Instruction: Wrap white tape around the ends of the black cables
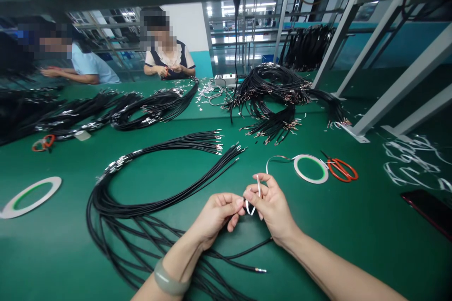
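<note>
My left hand (pixel 219 214) is closed in a pinch around a black cable whose tip shows dark between the fingertips. Close beside it, my right hand (pixel 277 211) pinches a narrow white tape strip (pixel 259 186), which bends into a small loop at the cable's tip. Whether the strip is stuck to the cable I cannot tell. A bundle of black cables (pixel 141 208) curves in a U on the green table, its metal-tipped ends pointing right. Several loose cables run under my left forearm, and one ends in a bare metal tip (pixel 260 270) below my hands.
A white tape roll (pixel 312 180) and orange-handled scissors (pixel 348 174) lie beyond my right hand. Another roll (pixel 54 186) lies left. A dark phone (pixel 431 211) and white strips (pixel 395 174) are right, near grey metal legs (pixel 395 82). Cable coils (pixel 271 84) and two people sit across.
</note>
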`<state>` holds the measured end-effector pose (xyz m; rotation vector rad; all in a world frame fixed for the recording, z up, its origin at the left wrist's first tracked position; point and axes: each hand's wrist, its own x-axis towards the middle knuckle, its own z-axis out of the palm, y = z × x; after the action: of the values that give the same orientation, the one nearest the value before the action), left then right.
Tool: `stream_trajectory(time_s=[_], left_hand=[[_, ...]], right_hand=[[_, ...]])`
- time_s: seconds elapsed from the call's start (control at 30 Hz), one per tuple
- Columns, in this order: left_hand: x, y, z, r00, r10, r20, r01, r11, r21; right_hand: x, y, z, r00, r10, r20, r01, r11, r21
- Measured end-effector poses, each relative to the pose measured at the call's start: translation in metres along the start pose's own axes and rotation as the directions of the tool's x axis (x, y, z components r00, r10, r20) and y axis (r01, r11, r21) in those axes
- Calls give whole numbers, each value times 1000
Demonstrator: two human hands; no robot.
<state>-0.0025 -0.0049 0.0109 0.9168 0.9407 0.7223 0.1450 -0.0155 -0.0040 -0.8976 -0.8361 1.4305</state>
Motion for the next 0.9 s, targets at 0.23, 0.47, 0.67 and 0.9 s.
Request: stream_trajectory(time_s=[0.23, 0.47, 0.67, 0.9], left_hand=[[2, -1, 4, 979, 131, -158, -106, 982, 155], [4, -1, 7, 960, 193, -202, -136, 955, 265], [3, -6, 6, 962, 201, -183, -136, 938, 318], [1, -1, 0, 990, 136, -43, -107, 909, 404]], right_hand=[[2, -4, -7, 996, -43, -73, 37, 996, -83], [-1, -3, -8, 991, -121, -52, 110, 978, -177], [-1, 7, -4, 991, -133, -33, 126, 981, -145], [7, 5, -11, 987, -141, -78, 125, 976, -181]])
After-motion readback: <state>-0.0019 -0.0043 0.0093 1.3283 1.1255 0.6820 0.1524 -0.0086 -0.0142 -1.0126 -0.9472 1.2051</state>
